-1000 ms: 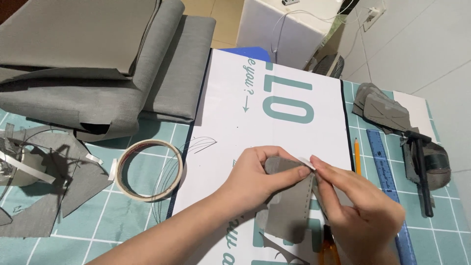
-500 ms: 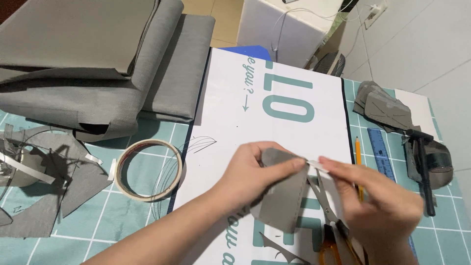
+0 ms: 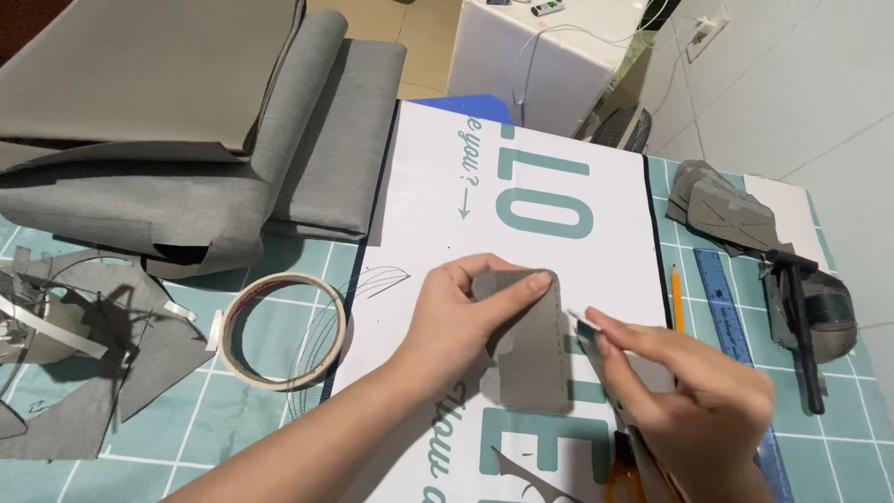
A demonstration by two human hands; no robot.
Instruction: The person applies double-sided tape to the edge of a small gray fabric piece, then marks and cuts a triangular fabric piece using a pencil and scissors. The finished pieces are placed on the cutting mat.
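Note:
My left hand (image 3: 456, 321) pinches a small grey fabric piece (image 3: 531, 359) with rounded corners, thumb across its top edge, and holds it just above the white printed board (image 3: 521, 200). My right hand (image 3: 694, 405) is closed around scissors with orange handles (image 3: 622, 477). Their blade tip (image 3: 582, 323) meets the piece's right edge, where a row of small marks runs down it. The hand hides most of the scissors.
A masking tape roll (image 3: 284, 331) lies left of the board on the green cutting mat (image 3: 233, 419). Folded grey fabric (image 3: 186, 140) fills the far left, with scraps (image 3: 84, 354) below. At the right are a pencil (image 3: 677, 300), a blue ruler (image 3: 731, 326), grey cut pieces (image 3: 731, 210) and a dark tool (image 3: 805, 321).
The fabric piece has been turned in my left hand and now faces me flat. My right hand has brought the scissor blade to its right edge.

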